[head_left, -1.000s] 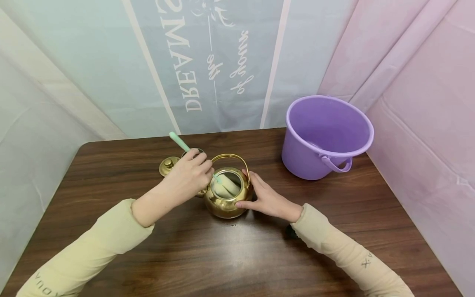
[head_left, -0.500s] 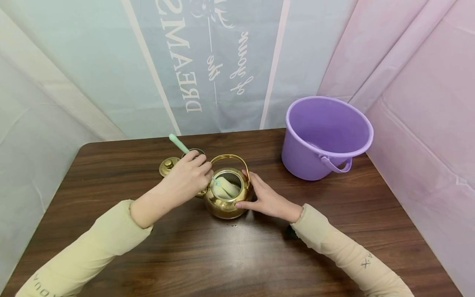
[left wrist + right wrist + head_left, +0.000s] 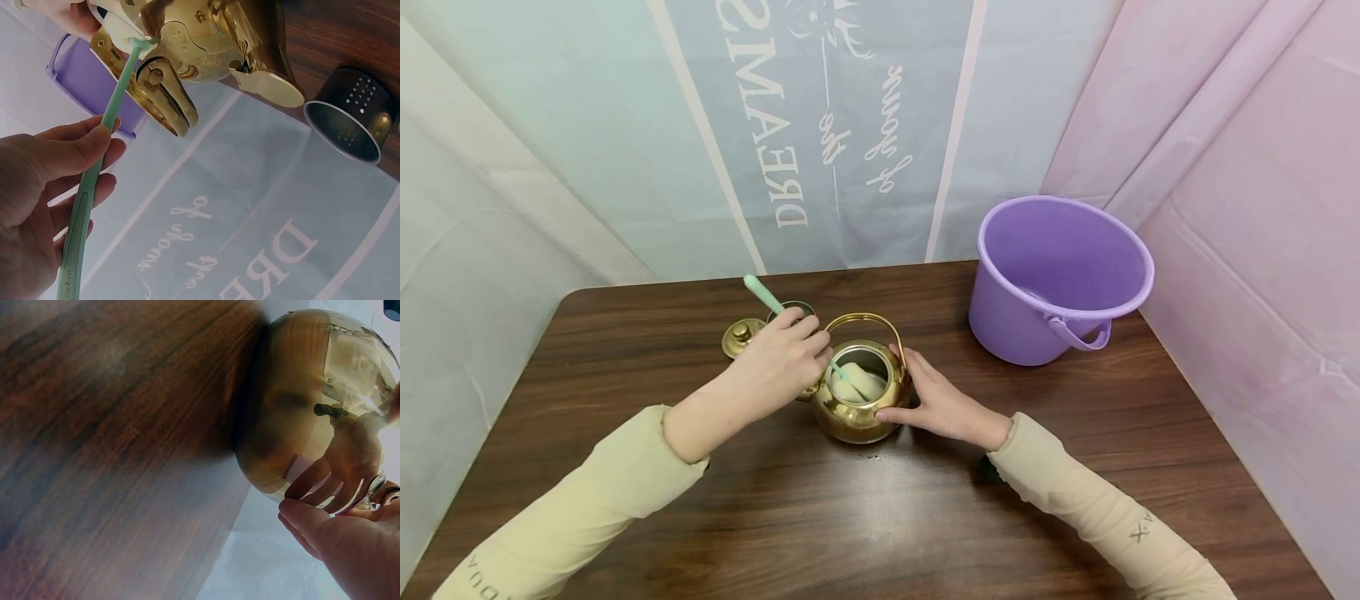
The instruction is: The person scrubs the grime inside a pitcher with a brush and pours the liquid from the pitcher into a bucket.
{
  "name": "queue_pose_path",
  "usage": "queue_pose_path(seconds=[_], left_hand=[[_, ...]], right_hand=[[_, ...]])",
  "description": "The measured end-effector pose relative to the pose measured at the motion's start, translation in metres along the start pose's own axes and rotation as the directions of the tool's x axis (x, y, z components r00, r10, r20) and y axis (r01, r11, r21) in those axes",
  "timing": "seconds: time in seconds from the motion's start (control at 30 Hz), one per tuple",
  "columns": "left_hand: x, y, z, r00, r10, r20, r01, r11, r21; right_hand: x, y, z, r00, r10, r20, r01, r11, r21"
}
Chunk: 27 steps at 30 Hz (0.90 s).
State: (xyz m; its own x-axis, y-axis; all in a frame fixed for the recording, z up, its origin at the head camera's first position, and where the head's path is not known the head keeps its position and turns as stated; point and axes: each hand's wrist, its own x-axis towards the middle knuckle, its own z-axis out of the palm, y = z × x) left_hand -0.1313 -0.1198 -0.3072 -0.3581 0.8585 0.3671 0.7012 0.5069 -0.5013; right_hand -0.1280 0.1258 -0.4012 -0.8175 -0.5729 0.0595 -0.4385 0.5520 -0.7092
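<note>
1 brush (image 3: pixel 88 187), its head partly hidden, reaches inside the kettle (image 3: pixel 853 423).

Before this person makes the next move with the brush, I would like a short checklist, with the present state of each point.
1. Left hand grips the brush by its handle: ok.
2. Brush head is inside the kettle: ok.
3. Right hand holds the kettle's side: ok.
4. Lid is off the kettle, on the table: ok.
5. Strainer stands apart from the spout: ok.
6. Kettle's bottom is clean inside: cannot tell, the brush head covers the view.
</note>
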Motion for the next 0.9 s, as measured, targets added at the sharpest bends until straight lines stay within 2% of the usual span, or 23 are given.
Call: queue_pose_path(seconds=[0.33, 0.9], left_hand=[[0.0027, 0.0036, 0.0010, 0.999, 0.017, 0.029, -0.017, 1.000, -0.003], [0.0048, 0.0058, 0.0071, 1.000, 0.008, 0.023, -0.007, 0.999, -0.043]], right_hand=[[-0.0003, -0.0004, 0.0001, 1.000, 0.010, 0.004, -0.010, 1.000, 0.002], [-0.0010, -0.0031, -0.0012, 0.999, 0.032, 0.027, -0.032, 0.999, 0.003]])
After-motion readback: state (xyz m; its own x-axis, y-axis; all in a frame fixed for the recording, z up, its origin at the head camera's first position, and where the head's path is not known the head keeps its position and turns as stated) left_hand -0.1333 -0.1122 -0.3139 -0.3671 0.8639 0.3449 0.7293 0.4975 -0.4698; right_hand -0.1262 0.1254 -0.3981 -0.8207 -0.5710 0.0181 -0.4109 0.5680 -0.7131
